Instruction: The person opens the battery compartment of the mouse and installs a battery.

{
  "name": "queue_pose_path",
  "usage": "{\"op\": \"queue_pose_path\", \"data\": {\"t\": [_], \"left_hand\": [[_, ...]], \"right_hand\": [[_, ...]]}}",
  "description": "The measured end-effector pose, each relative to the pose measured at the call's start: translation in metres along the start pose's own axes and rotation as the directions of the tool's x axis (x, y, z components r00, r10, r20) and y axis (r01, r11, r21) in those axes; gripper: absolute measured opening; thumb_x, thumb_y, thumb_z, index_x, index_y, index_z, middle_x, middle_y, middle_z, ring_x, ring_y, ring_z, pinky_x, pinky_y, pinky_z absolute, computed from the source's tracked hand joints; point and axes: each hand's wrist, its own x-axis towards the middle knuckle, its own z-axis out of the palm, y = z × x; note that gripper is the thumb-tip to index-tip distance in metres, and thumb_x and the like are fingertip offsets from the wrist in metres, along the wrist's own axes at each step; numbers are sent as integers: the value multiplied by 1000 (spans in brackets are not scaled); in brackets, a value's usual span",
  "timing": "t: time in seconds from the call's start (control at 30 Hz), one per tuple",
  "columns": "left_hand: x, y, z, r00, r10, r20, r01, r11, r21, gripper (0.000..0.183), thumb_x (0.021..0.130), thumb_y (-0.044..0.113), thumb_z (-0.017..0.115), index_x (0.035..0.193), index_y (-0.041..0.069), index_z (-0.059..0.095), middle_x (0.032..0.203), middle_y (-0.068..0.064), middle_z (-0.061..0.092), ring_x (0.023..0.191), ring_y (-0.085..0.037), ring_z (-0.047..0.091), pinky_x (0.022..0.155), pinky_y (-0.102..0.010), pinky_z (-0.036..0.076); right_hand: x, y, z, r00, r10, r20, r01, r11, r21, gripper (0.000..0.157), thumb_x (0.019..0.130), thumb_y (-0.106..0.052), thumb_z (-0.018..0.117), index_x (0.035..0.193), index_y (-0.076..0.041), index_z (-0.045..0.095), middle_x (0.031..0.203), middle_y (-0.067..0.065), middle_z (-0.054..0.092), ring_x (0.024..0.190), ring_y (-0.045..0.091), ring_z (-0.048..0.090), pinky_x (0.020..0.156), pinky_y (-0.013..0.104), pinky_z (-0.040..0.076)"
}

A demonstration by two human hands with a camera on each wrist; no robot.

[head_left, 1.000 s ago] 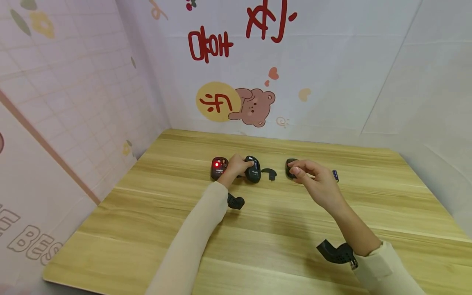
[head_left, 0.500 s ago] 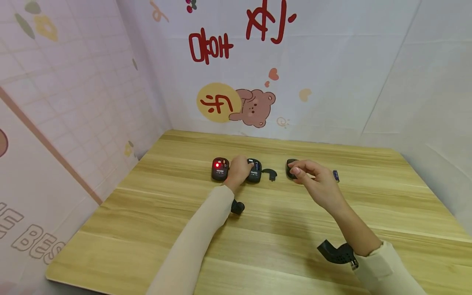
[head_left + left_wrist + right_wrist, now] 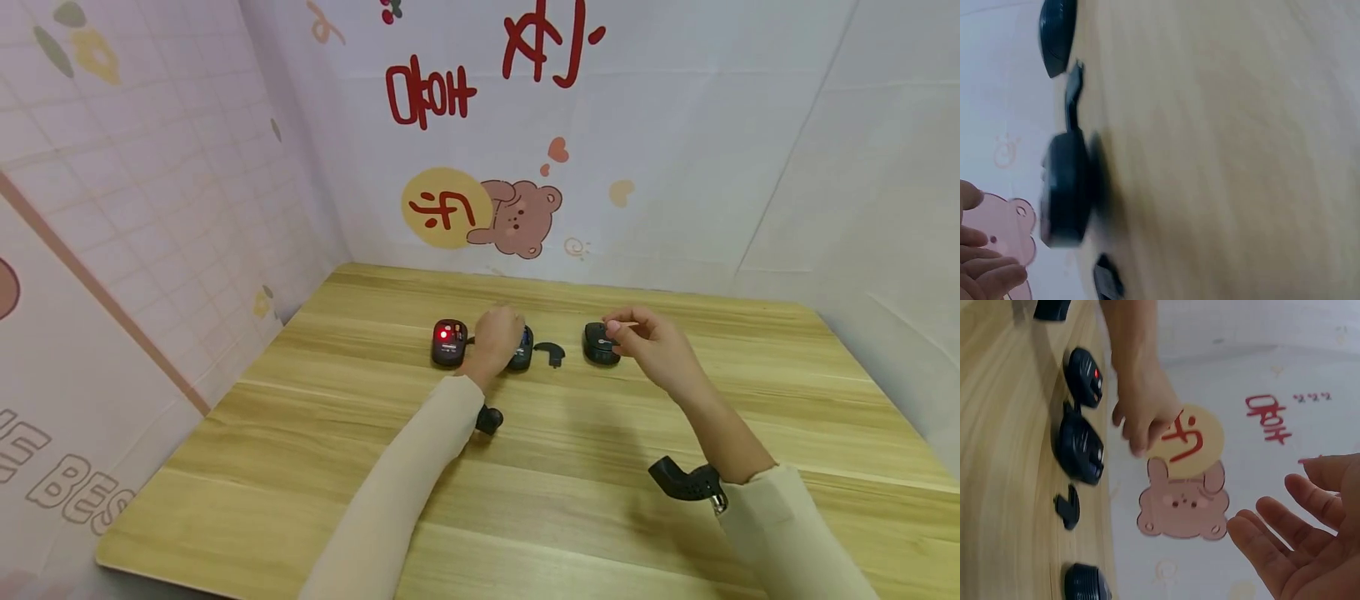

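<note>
- Head view: middle mouse [image 3: 521, 357], underside up, partly hidden by the left hand [image 3: 498, 336]; lit mouse [image 3: 448, 342] to its left; loose cover [image 3: 553, 353] just to its right; third mouse [image 3: 601, 346] farther right, near the right hand [image 3: 663, 354].
- Left wrist view: left fingers [image 3: 994, 280] loosely bent, nothing visible in them, apart from the middle mouse. Possible fault: a low sweep might knock it askew.
- Right wrist view: right fingers [image 3: 1294, 528] relaxed, no item seen; left hand above the middle mouse. Possible fault: brushing the loose cover could mislay it.
</note>
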Motion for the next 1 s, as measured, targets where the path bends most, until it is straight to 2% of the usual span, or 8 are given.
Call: {"op": "queue_pose_path", "data": {"t": [0.1, 0.17, 0.3, 0.37, 0.47, 0.6, 0.8, 1.0], "left_hand": [[2, 11, -1, 1000, 13, 1, -13, 999, -29, 31, 95, 24, 52, 85, 1, 70, 124, -11, 56, 105, -22, 58, 78, -31, 53], [3, 17, 1, 999, 33, 27, -32, 999, -33, 33, 95, 26, 52, 95, -2, 69, 138, -10, 45, 121, -21, 47, 82, -30, 51], [4, 31, 7, 990, 103, 96, -101, 994, -29, 46, 95, 30, 53, 128, -3, 52, 145, -11, 34, 131, -21, 34, 93, -29, 46], [4, 37, 11, 980, 148, 129, -148, 989, -12, 57, 94, 30, 54, 140, 1, 37, 146, -11, 32, 134, -21, 29, 103, -31, 35], [5, 45, 18, 957, 216, 193, -222, 975, 12, 59, 94, 30, 53, 143, 4, 33, 148, -10, 28, 136, -20, 22, 111, -34, 19], [6, 52, 32, 925, 260, 278, -281, 959, 38, 60, 95, 31, 52, 145, 6, 29, 150, -7, 25, 138, -17, 17, 112, -35, 12], [4, 63, 49, 886, 264, 382, -284, 959, -4, 64, 95, 36, 51, 148, 11, 23, 152, -9, 19, 139, -21, 14, 112, -36, 14], [6, 73, 59, 863, 265, 430, -307, 951, 30, 65, 94, 37, 51, 149, 18, 21, 150, -13, 23, 138, -24, 17, 112, -38, 17]], "right_hand": [[11, 9, -5, 999, 45, 6, -44, 997, -61, 40, 97, -30, 48, 120, 2, 55, 117, 23, 55, 95, 33, 62, 84, 44, 51], [18, 17, -7, 998, 69, 5, -68, 992, -102, 41, 97, -32, 47, 121, 0, 54, 118, 23, 55, 96, 37, 61, 86, 49, 48], [32, 40, -8, 996, 90, 7, -88, 983, -160, 42, 96, -32, 49, 125, -2, 52, 121, 21, 55, 103, 38, 57, 84, 52, 48], [39, 54, -8, 996, 91, 16, -87, 980, -180, 43, 96, -31, 51, 127, -1, 51, 124, 22, 53, 106, 39, 55, 84, 51, 48], [47, 73, -6, 994, 102, 39, -94, 979, -183, 46, 95, -26, 53, 132, 1, 47, 130, 24, 46, 111, 41, 51, 85, 51, 48], [57, 98, -2, 987, 140, 74, -125, 975, -183, 50, 94, -21, 55, 136, 2, 41, 136, 29, 37, 115, 45, 46, 87, 53, 46], [64, 120, 12, 968, 207, 140, -174, 960, -218, 55, 94, -18, 55, 140, 4, 33, 139, 31, 31, 118, 46, 42, 89, 53, 45], [69, 126, 19, 963, 231, 139, -181, 936, -302, 58, 91, -16, 59, 139, 5, 34, 135, 33, 36, 119, 47, 39, 94, 56, 39]]}}
